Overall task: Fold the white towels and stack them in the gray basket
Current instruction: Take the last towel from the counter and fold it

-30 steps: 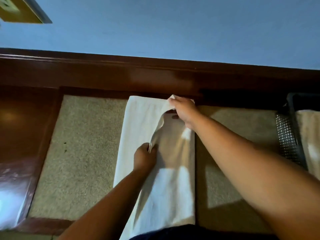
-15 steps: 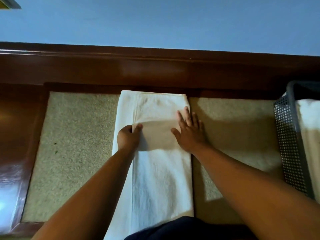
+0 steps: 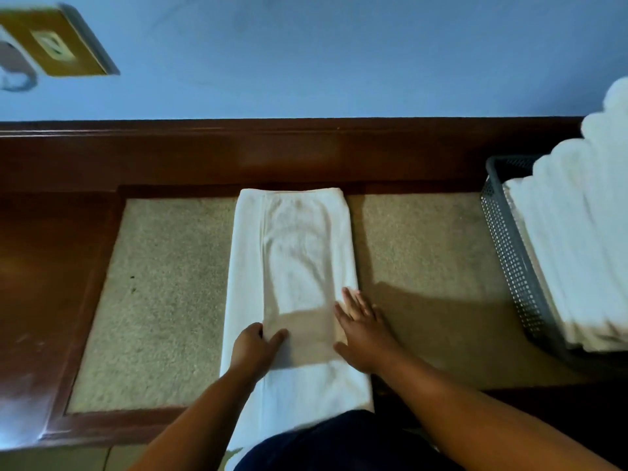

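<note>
White towel lies lengthwise down the middle of the worktop, folded into a long strip. Its far end sits against the raised wooden back edge and its near end runs past the front edge, where dark clothing hides part of it.

Behind everything stands a blue wall. The worktop below it is dark glossy wood with a wide beige panel set into it, and the towel rests across that panel. An upper layer of the towel covers most of its width, leaving a narrow strip of the lower layer showing along the left side.

At the right end of the worktop, well apart from the towel, stands the gray basket, its wall full of small holes. Folded towels are piled in it and rise well above its rim.

Both hands are on the near part of the towel. The right hand lies flat on the towel's right edge, its grip apart and its fingers straight and spread. The left hand sits at the left edge of the upper layer, its grip clamped on that layer, with the fingers curled and the thumb lying on top.

A brass-coloured wall plate shows at upper left, blurred.
</note>
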Tool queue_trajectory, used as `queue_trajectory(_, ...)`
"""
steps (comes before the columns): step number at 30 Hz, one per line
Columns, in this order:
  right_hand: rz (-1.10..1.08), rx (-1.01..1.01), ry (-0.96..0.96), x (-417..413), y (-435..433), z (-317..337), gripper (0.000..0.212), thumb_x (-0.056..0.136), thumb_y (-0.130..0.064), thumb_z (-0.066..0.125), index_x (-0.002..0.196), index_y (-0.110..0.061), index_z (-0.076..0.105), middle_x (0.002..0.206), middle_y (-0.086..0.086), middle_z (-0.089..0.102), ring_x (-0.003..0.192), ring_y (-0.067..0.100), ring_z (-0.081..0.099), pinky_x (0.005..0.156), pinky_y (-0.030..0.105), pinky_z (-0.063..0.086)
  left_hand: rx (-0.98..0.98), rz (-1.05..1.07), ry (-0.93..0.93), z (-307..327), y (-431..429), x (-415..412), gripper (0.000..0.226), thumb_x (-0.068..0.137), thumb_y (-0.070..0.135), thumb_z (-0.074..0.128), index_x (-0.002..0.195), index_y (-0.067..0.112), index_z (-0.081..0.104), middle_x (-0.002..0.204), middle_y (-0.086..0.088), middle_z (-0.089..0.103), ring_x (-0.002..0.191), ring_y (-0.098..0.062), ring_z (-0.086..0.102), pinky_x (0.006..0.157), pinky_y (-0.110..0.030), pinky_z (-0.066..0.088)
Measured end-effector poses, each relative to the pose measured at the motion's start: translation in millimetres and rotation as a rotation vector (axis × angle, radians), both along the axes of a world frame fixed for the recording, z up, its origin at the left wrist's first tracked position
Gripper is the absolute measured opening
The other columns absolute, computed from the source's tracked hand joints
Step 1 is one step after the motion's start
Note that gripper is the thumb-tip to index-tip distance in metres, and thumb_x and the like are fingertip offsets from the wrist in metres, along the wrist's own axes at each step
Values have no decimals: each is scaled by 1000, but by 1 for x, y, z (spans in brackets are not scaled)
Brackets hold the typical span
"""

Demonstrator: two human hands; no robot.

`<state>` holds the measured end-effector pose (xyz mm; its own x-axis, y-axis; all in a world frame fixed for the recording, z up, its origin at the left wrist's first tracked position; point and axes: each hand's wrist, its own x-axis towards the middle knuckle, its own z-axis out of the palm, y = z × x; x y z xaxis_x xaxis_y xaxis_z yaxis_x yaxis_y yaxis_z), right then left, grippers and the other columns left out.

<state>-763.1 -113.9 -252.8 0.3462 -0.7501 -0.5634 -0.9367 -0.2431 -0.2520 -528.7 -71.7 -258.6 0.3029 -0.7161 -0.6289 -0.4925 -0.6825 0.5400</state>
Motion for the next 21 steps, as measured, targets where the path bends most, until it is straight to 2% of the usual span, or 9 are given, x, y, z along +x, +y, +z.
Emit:
queue_trajectory(2,16,15,11,-3,22,2,84,94,-43,52,160,-22,5,163,0,-26,150,22,-25,121,50,-2,47,-23,47,1,27,-3,36,85,47,76,93,14,66,87,-1,69,81,-20,66,68,-34,54)
queue_trajectory(4,29,23,28,-5,39,5,82,94,-41,52,160,-22,6,165,0,-22,151,23,-22,121,49,-1,91,-74,47,3,50,-6,34,84,44,77,92,14,65,86,0,68,78,-17,65,62,-28,49)
queue_trajectory(8,26,36,26,-8,68,11,77,93,-38,53,159,-25,15,166,0,-15,152,23,-17,122,49,3,180,-237,22,8,83,-4,28,82,38,80,81,21,57,80,5,62,70,-6,57,56,-19,42)
queue_trajectory(10,22,42,31,-9,80,11,76,93,-39,54,158,-25,17,167,1,-13,153,23,-15,122,49,4,194,-324,-14,9,94,1,24,84,35,77,78,23,57,76,7,60,67,-6,55,53,-16,39)
queue_trajectory(15,3,44,15,-9,105,9,73,94,-34,53,158,-23,20,167,0,-10,153,22,-12,122,47,4,37,-157,-101,17,119,1,18,90,32,69,85,17,61,75,4,63,72,-16,59,60,-30,38)
queue_trajectory(18,-5,63,8,-10,122,7,75,93,-33,53,159,-23,18,167,0,-13,153,21,-13,122,47,3,10,-99,-102,17,133,-3,18,94,29,65,83,16,57,76,0,62,72,-16,58,60,-31,40)
queue_trajectory(21,-27,114,2,-12,135,3,78,91,-26,54,159,-27,16,166,-2,-18,152,21,-17,121,48,2,86,-162,-95,12,142,-2,21,93,32,66,90,13,57,82,-1,62,71,-13,56,58,-28,40)
